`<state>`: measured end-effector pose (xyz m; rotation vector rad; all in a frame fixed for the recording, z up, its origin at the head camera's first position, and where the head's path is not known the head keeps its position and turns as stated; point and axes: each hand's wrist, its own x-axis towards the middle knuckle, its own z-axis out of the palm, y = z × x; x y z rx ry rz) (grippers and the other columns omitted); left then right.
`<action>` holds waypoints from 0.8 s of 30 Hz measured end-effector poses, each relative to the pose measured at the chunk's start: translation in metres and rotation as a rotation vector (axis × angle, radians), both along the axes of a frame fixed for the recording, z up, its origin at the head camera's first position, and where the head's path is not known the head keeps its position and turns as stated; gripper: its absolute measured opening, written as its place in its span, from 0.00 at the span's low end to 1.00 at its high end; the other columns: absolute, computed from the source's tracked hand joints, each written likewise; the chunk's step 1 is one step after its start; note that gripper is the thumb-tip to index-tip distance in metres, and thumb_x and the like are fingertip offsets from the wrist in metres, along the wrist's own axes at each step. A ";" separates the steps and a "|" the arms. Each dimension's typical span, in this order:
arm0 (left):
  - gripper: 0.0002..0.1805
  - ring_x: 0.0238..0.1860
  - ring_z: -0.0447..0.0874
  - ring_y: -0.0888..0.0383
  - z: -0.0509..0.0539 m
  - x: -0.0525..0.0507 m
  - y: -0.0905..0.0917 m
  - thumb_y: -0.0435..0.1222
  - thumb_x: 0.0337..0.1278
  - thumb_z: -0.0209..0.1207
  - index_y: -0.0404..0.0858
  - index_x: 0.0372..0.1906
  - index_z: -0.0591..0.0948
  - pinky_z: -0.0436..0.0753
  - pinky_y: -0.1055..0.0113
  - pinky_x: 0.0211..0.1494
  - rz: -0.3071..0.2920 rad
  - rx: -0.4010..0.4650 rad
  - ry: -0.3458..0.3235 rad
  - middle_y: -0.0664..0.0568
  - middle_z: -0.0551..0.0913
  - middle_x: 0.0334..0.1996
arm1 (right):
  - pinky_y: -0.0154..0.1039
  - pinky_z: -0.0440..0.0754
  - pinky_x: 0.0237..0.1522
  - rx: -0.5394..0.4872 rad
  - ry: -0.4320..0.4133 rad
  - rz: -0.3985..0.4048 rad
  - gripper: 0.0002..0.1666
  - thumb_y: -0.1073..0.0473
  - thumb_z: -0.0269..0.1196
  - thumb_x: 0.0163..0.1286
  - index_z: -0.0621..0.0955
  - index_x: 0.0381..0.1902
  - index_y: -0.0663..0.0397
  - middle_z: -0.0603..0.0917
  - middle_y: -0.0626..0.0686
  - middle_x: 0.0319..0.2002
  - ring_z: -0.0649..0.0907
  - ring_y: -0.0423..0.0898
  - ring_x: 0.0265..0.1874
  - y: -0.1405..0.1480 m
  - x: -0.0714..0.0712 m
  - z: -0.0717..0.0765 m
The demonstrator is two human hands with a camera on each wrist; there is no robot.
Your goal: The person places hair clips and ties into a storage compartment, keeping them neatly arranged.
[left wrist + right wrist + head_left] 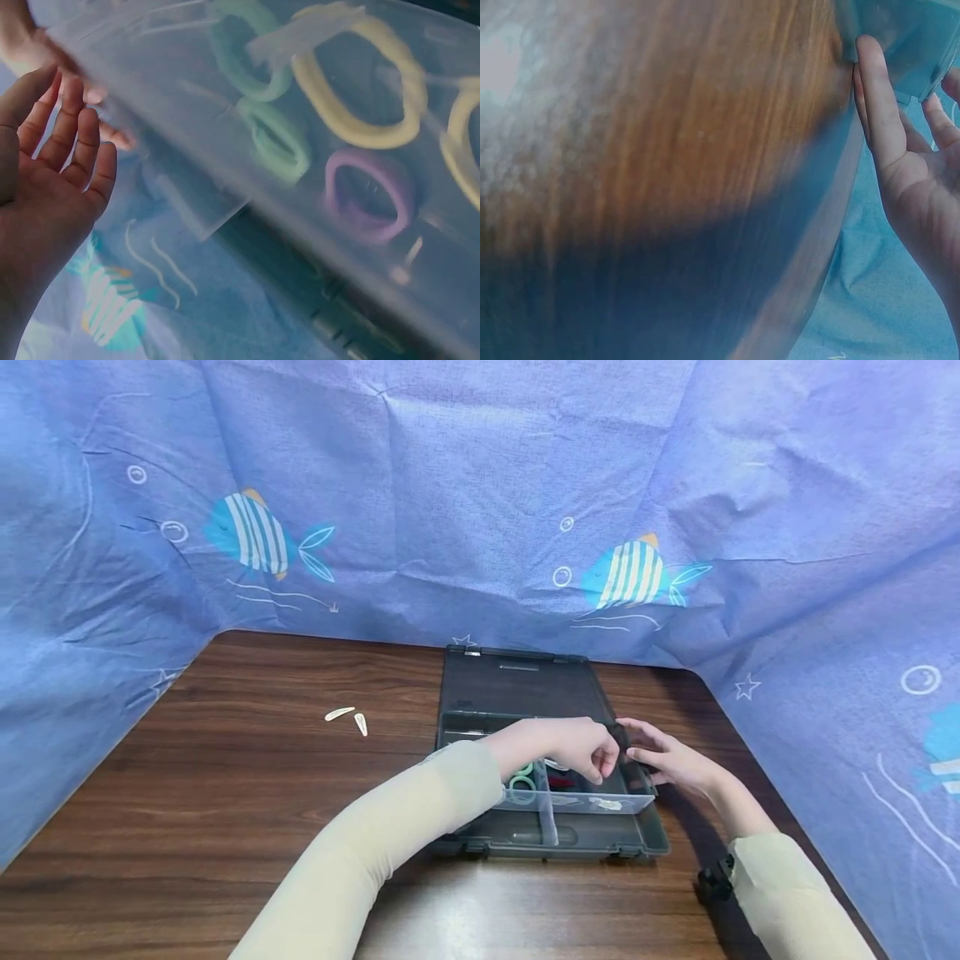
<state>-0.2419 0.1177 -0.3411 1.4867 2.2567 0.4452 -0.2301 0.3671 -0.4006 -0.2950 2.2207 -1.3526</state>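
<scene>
A dark storage box (555,842) stands with its lid (517,681) raised at the back. A clear divided tray (577,803) sits at its top, with green hair ties (522,787), plus yellow hair ties (409,67) and a purple hair tie (369,196) seen through the plastic. My left hand (588,749) is over the tray's right part, fingers loosely bent; nothing shows in its palm in the left wrist view. At the tray's right end, my right hand (675,764) holds the end wall between thumb and fingers. Some fingertips are hidden.
Two pale snap hair clips (340,713) lie on the brown wooden table (225,793), left of the box. A blue cloth (480,485) with fish prints hangs behind and along the sides. Inside the tray, a red item (560,782) is partly covered by the left hand.
</scene>
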 end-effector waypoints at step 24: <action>0.05 0.33 0.76 0.67 0.013 0.014 -0.057 0.37 0.57 0.61 0.41 0.38 0.80 0.73 0.77 0.39 0.022 0.094 -0.061 0.60 0.80 0.30 | 0.51 0.80 0.44 -0.065 -0.010 -0.007 0.36 0.56 0.49 0.74 0.48 0.74 0.47 0.54 0.67 0.67 0.75 0.40 0.52 -0.002 0.002 -0.001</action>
